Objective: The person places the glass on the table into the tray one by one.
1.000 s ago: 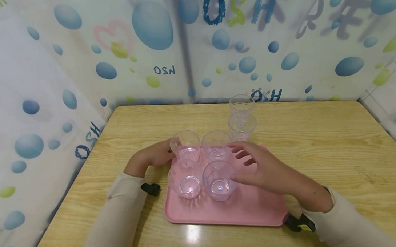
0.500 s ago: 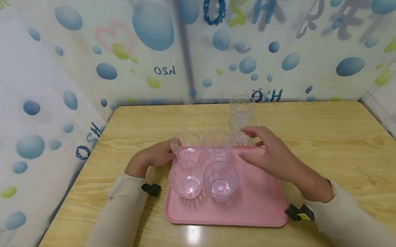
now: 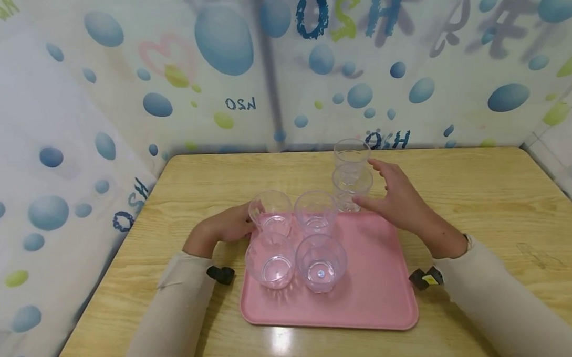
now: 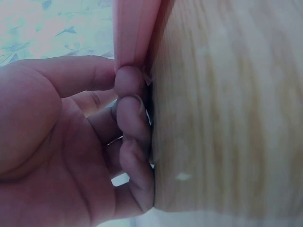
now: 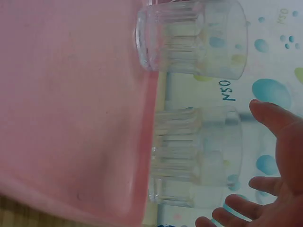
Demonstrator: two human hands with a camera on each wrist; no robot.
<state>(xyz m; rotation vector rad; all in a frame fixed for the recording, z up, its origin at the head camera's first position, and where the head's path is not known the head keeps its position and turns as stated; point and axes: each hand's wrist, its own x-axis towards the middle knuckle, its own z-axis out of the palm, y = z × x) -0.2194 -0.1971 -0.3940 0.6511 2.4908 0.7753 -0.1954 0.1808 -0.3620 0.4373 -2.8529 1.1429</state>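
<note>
My left hand is at the left edge of a pink tray. In the left wrist view its thumb and curled fingers meet at the tray's rim and hold it. Several clear plastic cups stand upright on the tray, among them a front-left cup and a front-right cup. Behind the tray are two more clear cups, a nearer one and a farther one. My right hand is right beside these two, with thumb and fingers spread apart and nothing between them.
The wooden table extends around the tray. A wall covering with blue drops rises along its back and left sides. Dark wrist cameras sit on both wrists, the right one close to the tray's right edge.
My right hand has moved away from the cups on the tray, back and to the right, to the two cups behind it. My left hand and the cups have stayed in place.
</note>
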